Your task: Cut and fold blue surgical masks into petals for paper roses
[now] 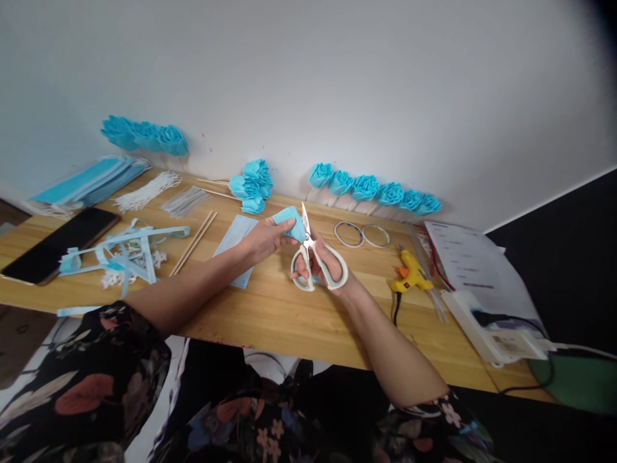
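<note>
Your blue cloth (294, 215) sits just left of the scissors (309, 243), against the blades. It looks light, soft and floppy, likely easiest to pinch well back from them. Your left hand (267, 238) is closed on it, thumb on top, forearm slanting in from the scissors' left. Your right hand (330, 260) curls through the scissors' spread handles, tips pointing away from you.

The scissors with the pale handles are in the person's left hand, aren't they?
Not quite, it's the other hand: the head view shows the pale-handled scissors in the person's right hand.
</note>
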Tool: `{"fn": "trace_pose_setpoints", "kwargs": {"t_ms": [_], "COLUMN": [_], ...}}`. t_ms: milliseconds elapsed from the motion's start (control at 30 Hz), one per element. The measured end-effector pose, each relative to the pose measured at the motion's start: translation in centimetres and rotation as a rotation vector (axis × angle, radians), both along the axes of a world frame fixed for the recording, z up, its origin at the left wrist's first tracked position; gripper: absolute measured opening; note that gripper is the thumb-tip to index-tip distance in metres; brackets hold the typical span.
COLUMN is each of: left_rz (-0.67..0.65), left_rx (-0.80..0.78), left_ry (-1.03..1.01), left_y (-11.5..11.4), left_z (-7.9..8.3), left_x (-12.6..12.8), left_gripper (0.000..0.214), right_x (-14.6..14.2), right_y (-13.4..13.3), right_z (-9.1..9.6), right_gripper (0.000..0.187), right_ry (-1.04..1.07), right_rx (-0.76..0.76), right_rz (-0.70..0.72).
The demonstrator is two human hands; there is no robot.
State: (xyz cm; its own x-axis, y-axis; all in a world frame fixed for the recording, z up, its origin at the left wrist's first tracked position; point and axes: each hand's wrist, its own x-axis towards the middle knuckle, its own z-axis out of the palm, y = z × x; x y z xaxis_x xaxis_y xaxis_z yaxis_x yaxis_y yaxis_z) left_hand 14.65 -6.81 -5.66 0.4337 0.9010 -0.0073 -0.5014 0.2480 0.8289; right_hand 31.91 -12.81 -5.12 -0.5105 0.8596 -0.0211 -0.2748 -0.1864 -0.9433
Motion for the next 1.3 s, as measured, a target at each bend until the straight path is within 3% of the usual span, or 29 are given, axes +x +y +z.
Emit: {"fn": "trace_pose_setpoints", "kwargs": {"t_ms": [300, 500, 633, 900, 1067, 1300], "left_rz": [0.048, 0.044, 0.049, 0.056, 0.087, 0.119], "left_rx": [-0.06, -0.055, -0.055, 0.025, 0.071, 0.065], "left_ry": [0.002, -0.002, 0.016, 0.031, 0.069, 0.057], "left_y": [0.1, 0.4, 0.7, 0.9, 1.1, 1.1], "left_z": [0.3, 0.0, -0.4, 0.0, 0.0, -0.1], "left_x": [0.0, -0.2, -0.2, -0.7, -0.9, -0.7], "left_gripper": [0.021, 0.024, 0.027, 0.041, 0.037, 0.032], "right_x": [-0.4, -0.7, -0.8, -0.1, 0.2, 0.1], "right_y": [-0.3, -0.4, -0.5, 0.0, 0.0, 0.0], "right_z": [0.1, 0.4, 0.3, -0.5, -0.5, -0.1], "right_gripper": [0.076, 0.094, 0.094, 0.077, 0.067, 0.072], "right_ry": [0.028, 0.047, 0.022, 0.032, 0.029, 0.002], "right_rx": [0.021, -0.017, 0.0, -0.003, 0.004, 0.013], "right_rz": [-0.082, -0.136, -0.147, -0.04, 0.042, 0.061]}}
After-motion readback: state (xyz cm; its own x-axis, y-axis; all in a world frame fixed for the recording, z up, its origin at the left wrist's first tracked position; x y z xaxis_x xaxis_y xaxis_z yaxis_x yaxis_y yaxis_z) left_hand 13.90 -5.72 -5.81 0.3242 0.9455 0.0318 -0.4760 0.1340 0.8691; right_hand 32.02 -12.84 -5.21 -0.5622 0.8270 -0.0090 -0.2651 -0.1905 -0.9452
